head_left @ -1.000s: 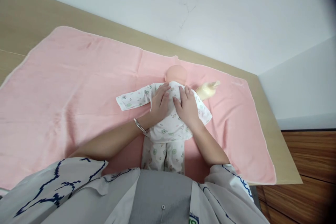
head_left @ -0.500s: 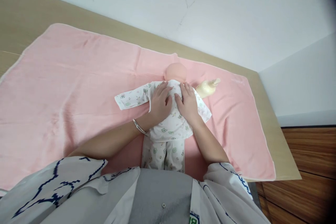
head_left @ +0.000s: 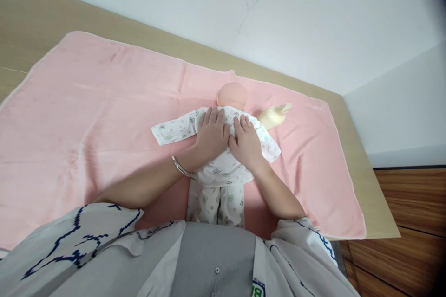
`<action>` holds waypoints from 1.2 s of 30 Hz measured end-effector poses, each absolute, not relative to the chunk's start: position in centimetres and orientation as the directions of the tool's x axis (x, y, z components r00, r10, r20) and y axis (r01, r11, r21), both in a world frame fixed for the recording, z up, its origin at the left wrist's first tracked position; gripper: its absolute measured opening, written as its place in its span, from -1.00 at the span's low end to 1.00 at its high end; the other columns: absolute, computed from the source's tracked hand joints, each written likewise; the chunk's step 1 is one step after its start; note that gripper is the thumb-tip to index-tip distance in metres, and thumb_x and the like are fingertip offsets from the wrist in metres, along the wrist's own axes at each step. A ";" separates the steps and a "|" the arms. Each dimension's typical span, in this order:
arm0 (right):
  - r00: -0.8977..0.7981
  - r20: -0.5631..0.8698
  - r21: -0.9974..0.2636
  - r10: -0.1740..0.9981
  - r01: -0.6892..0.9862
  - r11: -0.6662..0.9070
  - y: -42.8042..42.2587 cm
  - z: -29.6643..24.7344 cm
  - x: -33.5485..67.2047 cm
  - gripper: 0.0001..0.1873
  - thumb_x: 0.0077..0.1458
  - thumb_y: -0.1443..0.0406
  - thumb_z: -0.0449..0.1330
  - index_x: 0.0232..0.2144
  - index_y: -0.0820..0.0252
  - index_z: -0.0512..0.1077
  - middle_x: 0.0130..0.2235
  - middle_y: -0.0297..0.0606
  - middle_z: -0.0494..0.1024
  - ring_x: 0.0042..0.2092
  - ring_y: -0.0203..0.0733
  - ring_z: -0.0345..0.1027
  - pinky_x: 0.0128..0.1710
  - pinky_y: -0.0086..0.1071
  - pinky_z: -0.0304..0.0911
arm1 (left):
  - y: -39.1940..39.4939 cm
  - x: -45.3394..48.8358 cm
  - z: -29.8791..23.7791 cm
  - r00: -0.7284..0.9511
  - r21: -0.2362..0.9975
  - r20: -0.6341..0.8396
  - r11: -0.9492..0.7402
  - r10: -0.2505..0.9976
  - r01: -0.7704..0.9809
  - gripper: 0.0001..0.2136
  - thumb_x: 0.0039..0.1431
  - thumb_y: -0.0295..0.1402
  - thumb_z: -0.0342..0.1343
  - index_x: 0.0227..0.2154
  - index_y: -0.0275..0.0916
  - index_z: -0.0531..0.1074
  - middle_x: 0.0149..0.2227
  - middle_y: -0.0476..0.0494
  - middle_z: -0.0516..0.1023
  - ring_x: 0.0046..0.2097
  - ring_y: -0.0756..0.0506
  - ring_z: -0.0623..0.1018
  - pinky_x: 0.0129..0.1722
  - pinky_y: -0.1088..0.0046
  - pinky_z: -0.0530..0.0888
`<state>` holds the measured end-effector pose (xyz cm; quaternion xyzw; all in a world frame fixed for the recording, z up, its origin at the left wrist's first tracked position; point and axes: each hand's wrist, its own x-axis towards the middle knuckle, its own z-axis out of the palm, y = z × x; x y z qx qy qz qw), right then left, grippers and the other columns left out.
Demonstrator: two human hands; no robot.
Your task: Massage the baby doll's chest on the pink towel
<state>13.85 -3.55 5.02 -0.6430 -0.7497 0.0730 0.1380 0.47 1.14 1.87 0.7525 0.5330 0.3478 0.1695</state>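
A baby doll (head_left: pixel 232 94) lies on a pink blanket, the back of its smooth head showing and its face hidden. It wears a white printed top (head_left: pixel 223 169) and matching trousers (head_left: pixel 232 204). Flat on the upper left of the top rests my left hand (head_left: pixel 213 132), fingers stretched towards the doll's head, a silver bangle (head_left: pixel 181 167) on the wrist. My right hand (head_left: pixel 246 141) lies flat on the right side of the top, fingers extended. The two thumbs meet, or nearly so, over the middle of the doll's back. Neither hand grips anything.
The pink blanket (head_left: pixel 121 79) covers much of the wooden table (head_left: pixel 156 39). A cream-coloured bottle (head_left: pixel 273 117) lies beside the doll's right-hand sleeve. Behind the table rises a white wall (head_left: pixel 209 4). Wood-grained panelling (head_left: pixel 414 204) stands at the lower right.
My right hand has slid slightly down the doll's top, and its thumb is now lower. My left thumb has drawn in, bringing the hands closer together. The doll and bottle stay in place.
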 end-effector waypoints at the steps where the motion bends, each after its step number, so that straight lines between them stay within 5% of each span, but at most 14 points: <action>1: -0.160 0.092 -0.317 0.983 0.931 0.181 -3.1 5.1 14.4 -0.34 0.29 0.25 -0.01 0.35 0.51 0.14 0.42 0.24 0.10 0.48 0.25 -0.14 0.43 0.21 -0.10 | 0.6 0.6 2.0 0.195 0.621 0.339 -0.374 0.920 0.689 -0.51 0.36 -0.26 -0.11 0.27 -0.36 0.25 0.36 -0.43 0.26 0.43 -0.40 0.16 0.38 -0.16 0.13; 7: -0.240 0.083 -0.410 0.967 0.876 0.252 -1.5 5.0 16.5 -0.31 0.33 0.19 -0.05 0.41 0.37 0.03 0.48 0.07 -0.07 0.52 0.13 -0.36 0.46 0.20 -0.18 | -1.1 0.9 1.8 0.249 0.620 0.354 -0.425 0.902 0.659 -0.47 0.38 -0.26 -0.15 0.32 -0.45 0.16 0.41 -0.51 0.14 0.46 -0.40 0.07 0.40 -0.15 0.10; 16: -0.089 0.205 -0.356 0.975 0.921 0.159 -1.2 3.9 15.3 -0.37 0.38 0.21 -0.17 0.36 0.48 0.13 0.42 0.19 0.11 0.48 0.16 -0.13 0.44 0.17 -0.12 | 2.7 -0.6 1.8 0.266 0.590 0.263 -0.373 0.927 0.717 -0.46 0.38 -0.21 -0.14 0.28 -0.47 0.23 0.36 -0.53 0.24 0.42 -0.43 0.18 0.37 -0.15 0.16; 26: -0.121 0.197 -0.236 0.973 0.957 0.167 -3.4 4.3 13.5 -0.40 0.37 0.25 -0.12 0.32 0.55 0.18 0.36 0.28 0.22 0.44 0.21 0.00 0.41 0.14 -0.02 | 2.1 -0.3 2.4 0.263 0.512 0.252 -0.359 0.931 0.780 -0.45 0.39 -0.25 -0.17 0.30 -0.51 0.21 0.37 -0.51 0.23 0.43 -0.40 0.17 0.39 -0.08 0.14; 32: -0.134 0.117 -0.369 0.984 0.914 0.168 -0.3 4.9 16.3 -0.35 0.39 0.15 -0.10 0.38 0.41 0.11 0.43 0.06 0.11 0.48 0.08 -0.09 0.46 0.04 -0.12 | -0.6 0.6 4.0 0.321 0.414 0.192 -0.373 0.927 0.830 -0.44 0.41 -0.26 -0.19 0.33 -0.59 0.16 0.40 -0.55 0.15 0.45 -0.43 0.11 0.41 -0.06 0.09; 36: -0.108 0.104 -0.376 0.989 0.916 0.140 0.2 4.7 16.3 -0.33 0.38 0.16 -0.12 0.38 0.51 0.07 0.43 0.08 0.10 0.48 0.09 -0.11 0.47 0.03 -0.15 | -1.1 0.5 4.3 0.372 0.453 0.148 -0.397 0.917 0.799 -0.45 0.42 -0.28 -0.19 0.34 -0.55 0.15 0.43 -0.53 0.07 0.46 -0.43 0.05 0.40 -0.09 0.11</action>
